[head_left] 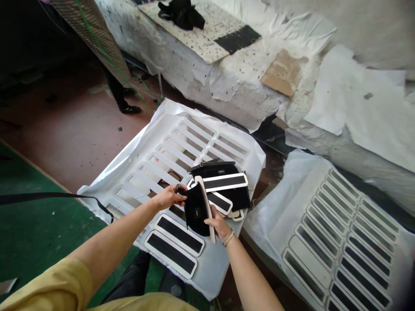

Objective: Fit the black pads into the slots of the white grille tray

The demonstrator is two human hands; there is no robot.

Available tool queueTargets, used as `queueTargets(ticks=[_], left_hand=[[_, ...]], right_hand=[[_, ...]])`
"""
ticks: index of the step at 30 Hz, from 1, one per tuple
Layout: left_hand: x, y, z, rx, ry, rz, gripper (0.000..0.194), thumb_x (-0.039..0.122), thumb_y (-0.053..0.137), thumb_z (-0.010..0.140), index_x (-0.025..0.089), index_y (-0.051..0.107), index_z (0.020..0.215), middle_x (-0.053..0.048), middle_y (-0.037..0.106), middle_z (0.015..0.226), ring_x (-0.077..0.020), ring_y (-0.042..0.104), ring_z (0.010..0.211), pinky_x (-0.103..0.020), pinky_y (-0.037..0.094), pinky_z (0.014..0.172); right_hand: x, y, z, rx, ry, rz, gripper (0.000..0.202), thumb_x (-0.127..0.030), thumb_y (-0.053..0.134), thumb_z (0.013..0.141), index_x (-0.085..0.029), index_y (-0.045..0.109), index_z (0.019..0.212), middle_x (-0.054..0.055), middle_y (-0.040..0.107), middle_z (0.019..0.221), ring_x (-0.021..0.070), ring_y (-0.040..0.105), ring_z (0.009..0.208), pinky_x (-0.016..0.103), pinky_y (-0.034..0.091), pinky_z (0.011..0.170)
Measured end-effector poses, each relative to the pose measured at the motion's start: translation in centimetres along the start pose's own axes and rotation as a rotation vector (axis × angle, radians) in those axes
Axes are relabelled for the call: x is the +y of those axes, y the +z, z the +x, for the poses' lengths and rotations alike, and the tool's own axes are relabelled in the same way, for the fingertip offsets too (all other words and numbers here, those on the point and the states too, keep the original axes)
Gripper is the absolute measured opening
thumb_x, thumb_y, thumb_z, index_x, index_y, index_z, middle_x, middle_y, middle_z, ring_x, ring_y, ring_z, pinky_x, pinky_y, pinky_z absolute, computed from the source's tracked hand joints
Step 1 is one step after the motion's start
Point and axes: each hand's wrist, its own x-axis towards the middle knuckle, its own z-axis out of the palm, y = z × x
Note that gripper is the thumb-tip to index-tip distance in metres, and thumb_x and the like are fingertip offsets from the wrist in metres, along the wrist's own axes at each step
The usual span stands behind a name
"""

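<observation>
A black bag piece point(196, 211) with a small metallic label is held up between my hands over the slotted white table. My left hand point(170, 197) pinches its upper left corner, along with something small and dark that I cannot make out. My right hand point(218, 223) is closed on the other side, gripping a pale strip point(205, 203) along the piece's edge. Behind lies another black bag piece point(239, 196), with a white-bordered black strip point(223, 182) across it. Two more white-bordered strips point(175, 246) lie side by side nearer to me.
On the right, a second white-covered surface point(292, 190) bears rows of white-bordered strips. A long paper-covered bench point(207, 86) at the back carries a black cloth-like bundle point(181, 14) and brown cardboard point(283, 73). Another person's legs point(113, 82) stand at upper left.
</observation>
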Motion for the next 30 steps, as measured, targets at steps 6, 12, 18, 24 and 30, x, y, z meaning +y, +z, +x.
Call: queueTargets(ticks=[6, 12, 18, 24, 30], left_hand=[[-2.3, -1.7, 0.8, 0.117, -0.054, -0.007, 0.042, 0.017, 0.080, 0.051, 0.014, 0.051, 0.080, 0.000, 0.062, 0.068, -0.0164, 0.066, 0.063, -0.028, 0.053, 0.064], [-6.5, -4.4, 0.3, 0.287, -0.144, 0.053, 0.035, 0.010, 0.076, 0.051, 0.014, 0.050, 0.074, 0.000, 0.060, 0.066, -0.0160, 0.065, 0.064, -0.031, 0.054, 0.069], [-9.7, -6.2, 0.8, 0.546, -0.168, 0.278, 0.029, 0.007, 0.070, 0.059, 0.014, 0.054, 0.082, -0.002, 0.062, 0.078, -0.0135, 0.062, 0.059, -0.027, 0.052, 0.061], [-10.4, -7.6, -0.1, 0.643, -0.158, 0.386, 0.030, 0.011, 0.063, 0.072, 0.014, 0.054, 0.101, -0.009, 0.062, 0.103, -0.0114, 0.062, 0.066, -0.021, 0.050, 0.057], [-11.2, -6.3, -1.8, 0.562, -0.299, 0.228, 0.016, 0.021, 0.055, 0.083, 0.010, 0.057, 0.094, -0.009, 0.064, 0.083, -0.0157, 0.063, 0.069, -0.027, 0.052, 0.059]], right_hand=[[3.5, 0.9, 0.7, 0.206, -0.074, -0.507, 0.071, -0.024, 0.054, 0.073, -0.017, 0.027, 0.139, 0.012, 0.038, 0.140, 0.0248, 0.034, 0.129, 0.044, 0.027, 0.109], [7.3, 2.8, 1.0, 0.352, -0.158, -1.047, 0.077, -0.010, 0.048, 0.071, -0.010, 0.018, 0.142, 0.019, 0.043, 0.129, 0.0291, 0.040, 0.121, 0.046, 0.035, 0.102], [9.5, 4.4, -0.2, 0.422, -0.126, -1.346, 0.083, -0.006, 0.053, 0.066, -0.014, 0.021, 0.142, 0.018, 0.044, 0.123, 0.0298, 0.044, 0.109, 0.044, 0.038, 0.094], [11.6, 5.3, -0.9, 0.419, -0.052, -1.445, 0.088, -0.014, 0.061, 0.067, -0.018, 0.019, 0.144, 0.015, 0.044, 0.127, 0.0299, 0.043, 0.109, 0.043, 0.036, 0.092], [11.6, 4.9, -0.3, 0.465, -0.060, -1.478, 0.084, -0.017, 0.063, 0.069, -0.017, 0.022, 0.142, 0.016, 0.044, 0.127, 0.0291, 0.044, 0.107, 0.043, 0.035, 0.092]])
